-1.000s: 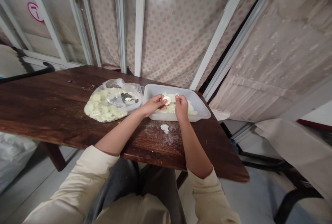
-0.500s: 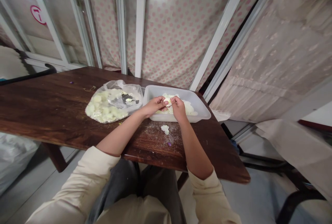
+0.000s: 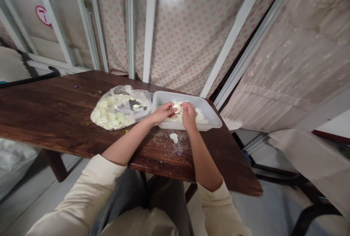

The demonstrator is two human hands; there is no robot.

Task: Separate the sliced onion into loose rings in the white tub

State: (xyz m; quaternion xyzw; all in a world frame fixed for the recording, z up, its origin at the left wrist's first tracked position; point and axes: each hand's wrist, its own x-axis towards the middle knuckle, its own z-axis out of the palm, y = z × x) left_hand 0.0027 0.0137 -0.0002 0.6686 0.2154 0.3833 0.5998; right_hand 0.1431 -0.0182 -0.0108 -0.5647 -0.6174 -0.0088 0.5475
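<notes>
Over the white plastic tub [image 3: 213,121], my left hand [image 3: 164,113] pinches a small ruffled, flower-like piece [image 3: 177,109], white with some pale yellow. My right hand [image 3: 189,115] is close against its right side, fingers bent together; whether they grip the piece or something tiny cannot be made out. Many flat, pale pieces [image 3: 201,117] lie in the tub beneath my hands. To the left, a clear plastic bag [image 3: 112,114] lies spread out, holding similar pale yellow-white pieces. On the table in front of the tub sits a white ruffled clump [image 3: 174,138].
The dark wooden table [image 3: 68,119] has white specks scattered before the tub, plus a small purple bit [image 3: 178,153]. A thin loop [image 3: 95,93] lies behind the bag. Glass panels with a dotted curtain [image 3: 180,39] stand beyond the table.
The piece in my left hand has turned and shows more of its ruffled side. My right fingers have curled inward and shifted slightly off it. The view has moved a little.
</notes>
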